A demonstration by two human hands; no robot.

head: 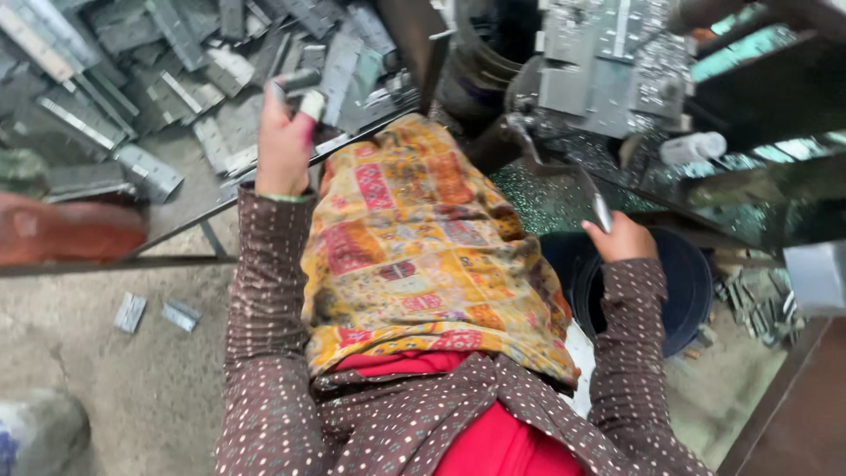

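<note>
Left hand (284, 145), fingers closed around a small grey metal piece (298, 81), is raised over the counter (176, 225) heaped with flat grey metal plates (132, 97), while right hand (621, 238) grips a slim metal lever (592, 198) beside the grey press machine (608, 62).

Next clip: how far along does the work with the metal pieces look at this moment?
Done: two pieces lie on the floor, and scraps sit by the dark bucket; whether these are finished cannot be told. In hand: the left hand grips a grey metal piece over the heap, the right hand holds the press lever. Left: a large heap of metal pieces on the tray.
</note>
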